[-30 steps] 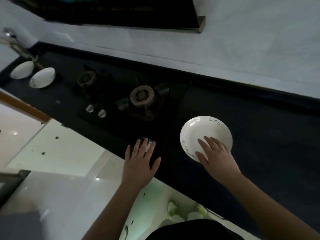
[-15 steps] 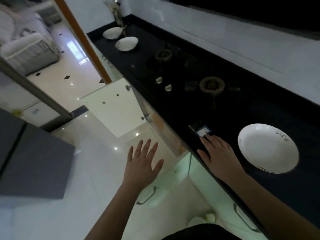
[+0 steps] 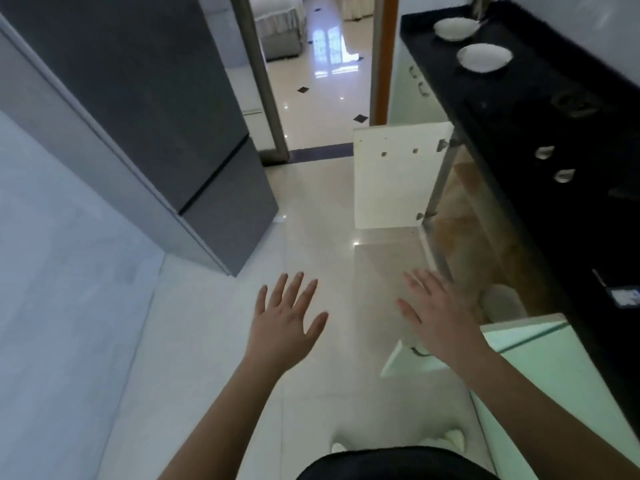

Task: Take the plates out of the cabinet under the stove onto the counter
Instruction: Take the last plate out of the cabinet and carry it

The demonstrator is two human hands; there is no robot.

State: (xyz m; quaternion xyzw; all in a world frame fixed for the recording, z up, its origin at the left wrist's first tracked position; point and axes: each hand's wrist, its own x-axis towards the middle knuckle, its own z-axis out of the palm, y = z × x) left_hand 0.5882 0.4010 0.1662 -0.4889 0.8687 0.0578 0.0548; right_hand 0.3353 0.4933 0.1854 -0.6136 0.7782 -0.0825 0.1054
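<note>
Both hands out in front, palms down, holding nothing. Left hand (image 3: 285, 322) spread wide over glossy pale floor (image 3: 311, 209), fingers straight and fanned. Right hand (image 3: 438, 318) flat too, fingers extended and slightly parted, hovering in front of the open cabinet (image 3: 485, 237) under the stove; touching anything or not, impossible to tell.

No readable writing anywhere. Small blue-and-white label or card (image 3: 625, 296) on the counter edge just right of the right hand, its print too blurred to read and its right end cut by the frame edge.

Open cabinet door (image 3: 391, 174) ahead of the right hand, white inner face with hinge hardware showing. Cabinet interior beyond the right fingertips brownish, smeared by blur; one pale rounded shape (image 3: 502, 301) just right of the right hand inside the opening, possibly a plate, too soft to be sure. Pale green door front (image 3: 540, 368) below the right wrist, partly hidden by the forearm.

Black counter (image 3: 540, 98) far ahead and right of the right hand, carrying two white plates (image 3: 484, 57) at its far end. Stove (image 3: 581, 133) dark against the counter, only a burner ring and two knobs (image 3: 554, 164) distinct. Grey fridge (image 3: 166, 109) well ahead and left of the left hand.
</note>
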